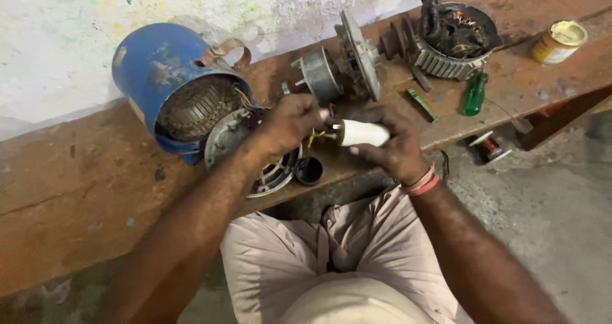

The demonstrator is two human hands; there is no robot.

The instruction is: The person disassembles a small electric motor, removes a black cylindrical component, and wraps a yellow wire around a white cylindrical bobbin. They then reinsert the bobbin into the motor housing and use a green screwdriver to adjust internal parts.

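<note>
Worn brown table (76, 190) carries everything, running behind both hands. Blue motor housing (167, 82) lies on its side, up and left of the grip, copper windings showing. Round metal end cover (268, 171) sits directly under the left hand (288, 123). Grey rotor with end plate (338, 69) stands just beyond the grip. Burnt stator (449, 40) farther right; green screwdriver (474, 94) near it. Right hand (392, 145) closed around a white cylindrical capacitor (363, 133). Left fingers pinch its wire end; yellow leads visible between hands.
</note>
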